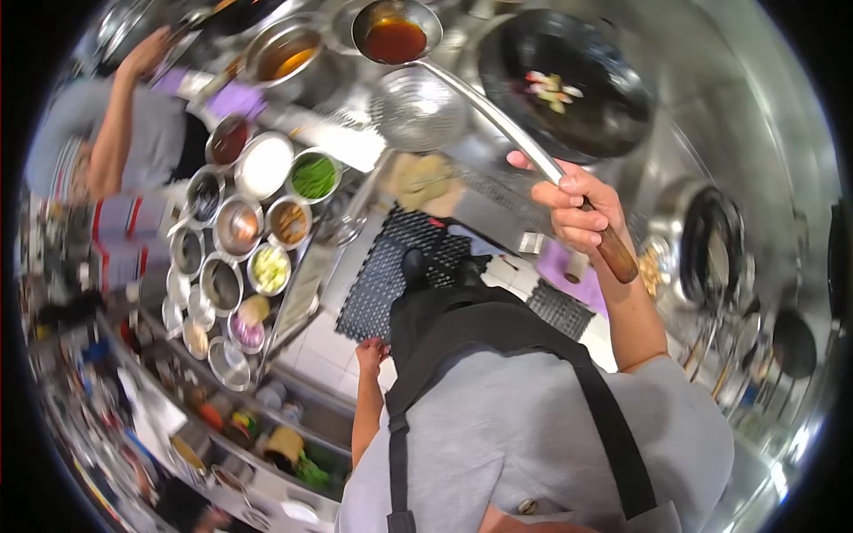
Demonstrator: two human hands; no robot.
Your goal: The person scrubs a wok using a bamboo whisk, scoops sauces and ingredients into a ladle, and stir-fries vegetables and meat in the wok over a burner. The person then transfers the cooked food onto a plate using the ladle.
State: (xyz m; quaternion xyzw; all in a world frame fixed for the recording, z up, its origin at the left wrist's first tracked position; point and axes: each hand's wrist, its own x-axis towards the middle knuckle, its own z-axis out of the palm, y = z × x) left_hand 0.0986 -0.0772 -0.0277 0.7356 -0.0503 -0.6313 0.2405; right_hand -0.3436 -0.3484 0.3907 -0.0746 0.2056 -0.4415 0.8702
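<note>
Evidently, my right hand grasps the ladle near the edge of the wok; my left hand's hold I cannot tell.

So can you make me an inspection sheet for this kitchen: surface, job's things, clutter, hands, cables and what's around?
Surface: shiny metal beside the wok; too blurred to judge cleanliness.
Job's things: ladle holding red-brown liquid; wok holding pale and reddish pieces.
Clutter: containers crowded together, one with chopped greens; purple cloth beyond them.
Hands: right hand has its fingers wrapped around the ladle's handle; left hand is low, holding nothing that shows.
Cables: nothing seen.
Surroundings: another person's arm at picture left; dark mat on the floor.
</note>
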